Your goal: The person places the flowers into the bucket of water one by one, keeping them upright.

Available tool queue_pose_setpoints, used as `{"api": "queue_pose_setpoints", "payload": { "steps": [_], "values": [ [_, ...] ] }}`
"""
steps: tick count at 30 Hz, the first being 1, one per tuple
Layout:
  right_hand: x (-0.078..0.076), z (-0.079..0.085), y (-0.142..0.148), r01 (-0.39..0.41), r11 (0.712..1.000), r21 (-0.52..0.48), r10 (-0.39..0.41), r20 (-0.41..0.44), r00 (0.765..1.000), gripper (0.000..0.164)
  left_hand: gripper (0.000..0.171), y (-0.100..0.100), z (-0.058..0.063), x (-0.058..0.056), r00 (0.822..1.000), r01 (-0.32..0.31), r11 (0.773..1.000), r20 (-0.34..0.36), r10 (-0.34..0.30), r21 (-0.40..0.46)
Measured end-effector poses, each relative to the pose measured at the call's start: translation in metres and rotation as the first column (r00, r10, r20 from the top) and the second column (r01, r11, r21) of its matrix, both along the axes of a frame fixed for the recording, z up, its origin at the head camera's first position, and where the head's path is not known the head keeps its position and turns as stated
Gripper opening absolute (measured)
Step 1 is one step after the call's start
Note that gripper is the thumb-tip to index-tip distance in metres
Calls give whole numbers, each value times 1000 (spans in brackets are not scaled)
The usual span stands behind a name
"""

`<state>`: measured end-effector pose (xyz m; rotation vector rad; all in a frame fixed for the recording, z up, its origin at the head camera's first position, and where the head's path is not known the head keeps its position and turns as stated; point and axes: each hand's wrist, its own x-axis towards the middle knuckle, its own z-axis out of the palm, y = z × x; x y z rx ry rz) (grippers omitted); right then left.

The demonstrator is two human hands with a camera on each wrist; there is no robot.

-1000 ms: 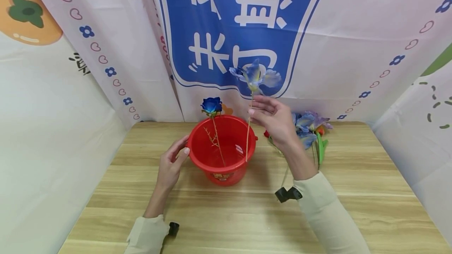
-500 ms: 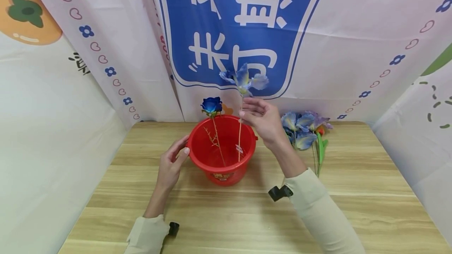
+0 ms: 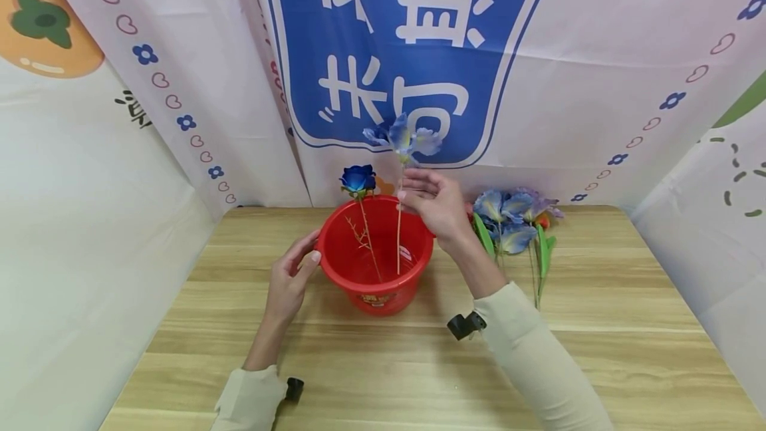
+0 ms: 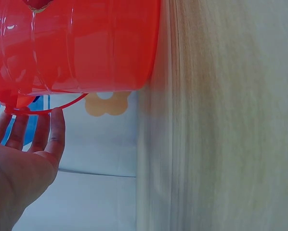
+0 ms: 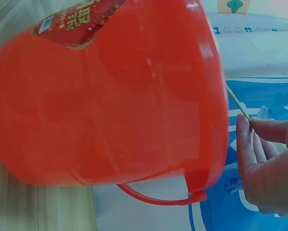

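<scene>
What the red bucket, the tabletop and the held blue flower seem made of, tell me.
Red bucket: glossy, probably molded plastic; smooth, with bright highlights.
Tabletop: low-sheen wood or wood-look laminate; striped grain suits either.
Held blue flower: matte, perhaps fabric; thin and ruffled.

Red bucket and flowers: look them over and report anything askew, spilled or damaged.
Nothing stands out. The red bucket stands upright, with no spill or damage showing. The blue rose leans a little in it, as a lone stem might, and the loose flowers lie together on the table.
</scene>
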<state>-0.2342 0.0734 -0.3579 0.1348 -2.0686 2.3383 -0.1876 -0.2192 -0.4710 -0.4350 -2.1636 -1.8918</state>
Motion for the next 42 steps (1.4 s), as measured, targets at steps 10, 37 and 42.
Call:
{"api": "queue_pose_setpoints", "payload": {
  "steps": [10, 37, 42],
  "values": [
    [-2, -10, -12, 8, 999, 46, -9, 36, 999, 42, 44, 1, 2, 2, 1000, -6, 1000, -7, 6, 0],
    [-10, -19, -49, 41, 910, 411, -43, -6, 999, 37, 44, -3, 0, 1, 1000, 8, 1000, -22, -8, 8],
    [-12, -24, -56, 5, 913, 408, -30, 55, 998, 36, 44, -2, 1, 1, 1000, 9, 1000, 0, -9, 5]
  ]
}}
